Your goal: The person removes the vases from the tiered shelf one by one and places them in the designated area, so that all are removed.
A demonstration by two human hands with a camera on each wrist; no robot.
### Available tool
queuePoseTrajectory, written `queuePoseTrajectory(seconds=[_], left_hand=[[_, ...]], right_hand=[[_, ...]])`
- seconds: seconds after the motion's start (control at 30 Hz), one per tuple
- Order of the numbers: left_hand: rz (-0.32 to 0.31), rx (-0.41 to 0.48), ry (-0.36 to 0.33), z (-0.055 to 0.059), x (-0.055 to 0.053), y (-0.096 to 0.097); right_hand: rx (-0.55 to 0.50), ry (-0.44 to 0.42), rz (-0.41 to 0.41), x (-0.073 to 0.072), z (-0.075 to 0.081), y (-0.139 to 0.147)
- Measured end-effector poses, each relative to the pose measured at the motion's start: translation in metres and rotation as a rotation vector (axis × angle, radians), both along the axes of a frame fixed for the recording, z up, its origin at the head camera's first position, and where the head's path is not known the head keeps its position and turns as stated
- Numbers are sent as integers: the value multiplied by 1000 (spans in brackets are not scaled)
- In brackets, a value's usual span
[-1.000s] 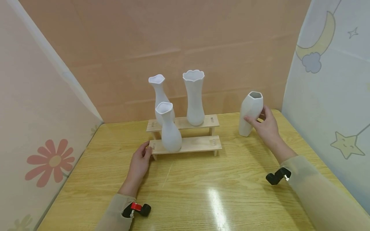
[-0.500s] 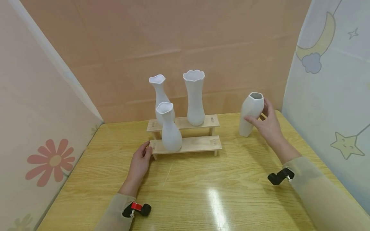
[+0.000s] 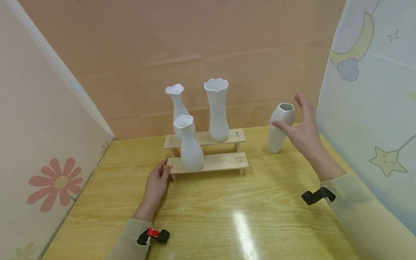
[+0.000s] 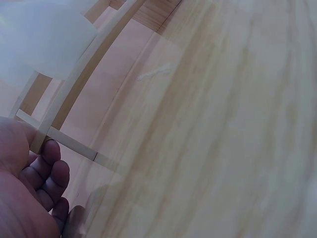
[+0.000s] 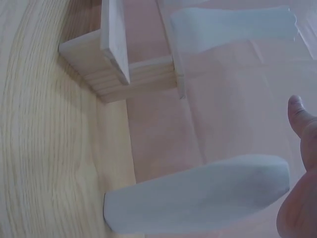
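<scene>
My left hand (image 3: 158, 180) grips the left end of a two-tier wooden display stand (image 3: 224, 161), thumb at the board; in the left wrist view its fingers (image 4: 55, 179) curl by the end leg. On the lower tier stands a white wavy-rimmed vase (image 3: 192, 156). The upper tier bears a similar slim-necked vase (image 3: 178, 108) at left, partly hidden, and a taller scalloped-rim vase (image 3: 218, 112) at right. A white faceted vase (image 3: 275, 134) stands on the table to the right. Beside it my right hand (image 3: 303, 135) is spread, holding nothing; in the right wrist view, the thumb rises past the vase's mouth (image 5: 198, 196).
A wood-grain table (image 3: 208, 209) carries everything. Behind it hangs a peach cloth backdrop (image 3: 201, 43). Patterned panels flank it, one with a pink flower (image 3: 61, 182), one with a yellow star (image 3: 388, 161). Black wrist mounts (image 3: 317, 196) sit on both sleeves.
My right hand has let go of the faceted vase; its fingers have opened and lifted up and away from it. The vase stays upright where it was. The left hand has not moved.
</scene>
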State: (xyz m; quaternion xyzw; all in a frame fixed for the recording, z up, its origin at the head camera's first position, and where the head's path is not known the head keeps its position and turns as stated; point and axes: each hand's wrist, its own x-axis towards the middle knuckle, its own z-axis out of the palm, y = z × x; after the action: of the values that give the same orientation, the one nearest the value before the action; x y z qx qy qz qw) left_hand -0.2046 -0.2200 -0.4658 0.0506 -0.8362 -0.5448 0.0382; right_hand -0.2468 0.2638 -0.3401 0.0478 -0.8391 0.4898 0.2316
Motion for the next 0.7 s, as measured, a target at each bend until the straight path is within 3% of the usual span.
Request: queuePoseTrajectory(seconds=[0.27,0.43,0.7], left_hand=[[3,-7,0,1,2,1],[-6,1,-2,3,2,1],[-7,-8,-3,3,2,1]], right_hand=[[14,34,-1,7,9,-12],[15,114,-10,15,14,-26],[10,204,79,29,17,-65]])
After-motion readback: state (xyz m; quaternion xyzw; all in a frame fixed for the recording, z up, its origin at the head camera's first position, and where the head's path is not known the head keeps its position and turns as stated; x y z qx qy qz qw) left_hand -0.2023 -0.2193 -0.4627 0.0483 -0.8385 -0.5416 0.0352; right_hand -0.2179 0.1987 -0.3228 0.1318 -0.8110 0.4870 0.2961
